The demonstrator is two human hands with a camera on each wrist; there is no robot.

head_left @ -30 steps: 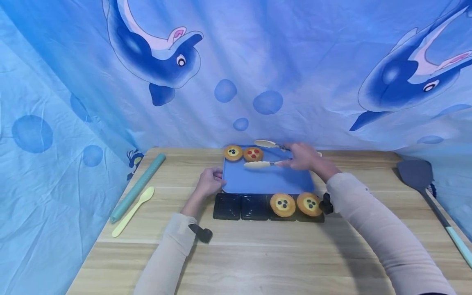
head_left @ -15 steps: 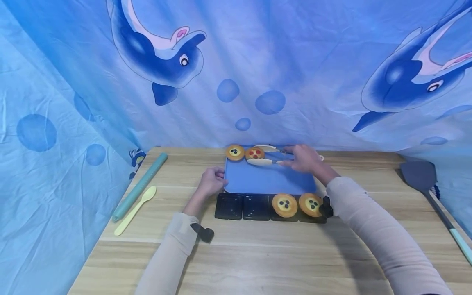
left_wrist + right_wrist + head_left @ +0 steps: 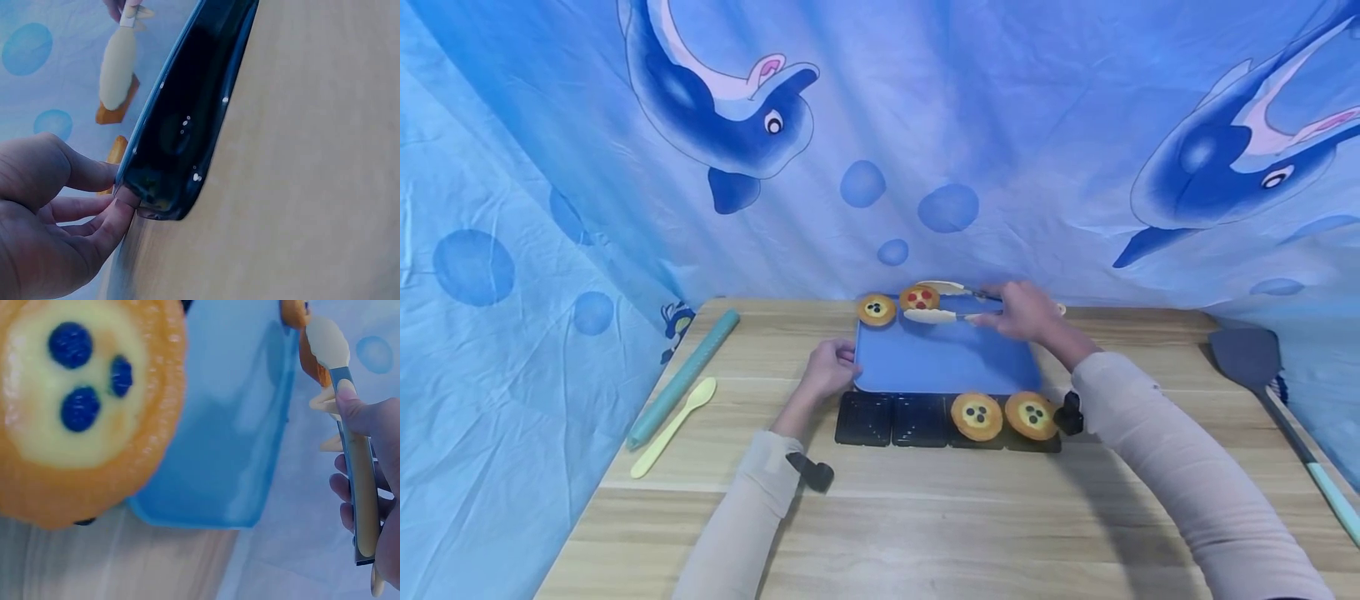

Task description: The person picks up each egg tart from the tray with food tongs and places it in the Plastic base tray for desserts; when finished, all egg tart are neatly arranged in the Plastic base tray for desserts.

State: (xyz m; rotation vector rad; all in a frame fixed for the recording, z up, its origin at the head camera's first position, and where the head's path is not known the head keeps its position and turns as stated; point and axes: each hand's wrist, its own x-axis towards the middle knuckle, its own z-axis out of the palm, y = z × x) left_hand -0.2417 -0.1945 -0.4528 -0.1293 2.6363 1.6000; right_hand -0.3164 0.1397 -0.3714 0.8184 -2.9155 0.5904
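Observation:
My left hand [image 3: 831, 368] pinches the left edge of a blue tray [image 3: 947, 360] between thumb and fingers, near a corner of the black compartment tray [image 3: 181, 119]. My right hand [image 3: 1028, 312] grips a pair of tongs [image 3: 357, 481] with cream-coloured tips. Between those tips is an egg tart with red topping [image 3: 919, 299], raised over the tray's back edge; the left wrist view shows it tilted. An egg tart with dark berries [image 3: 876, 310] lies in the blue tray's back left corner.
Two more berry-topped tarts [image 3: 977, 417] sit in the right compartments of the black tray. A green rolling pin [image 3: 685, 379] and a yellow spoon [image 3: 673, 427] lie at left. At right lies a dark spatula [image 3: 1247, 358]. A blue dolphin-print curtain [image 3: 1037, 125] borders the table.
The tongs' tips have come together around the red-topped tart. The tart has risen slightly off the blue tray with my right hand. My left hand stays at the tray edge.

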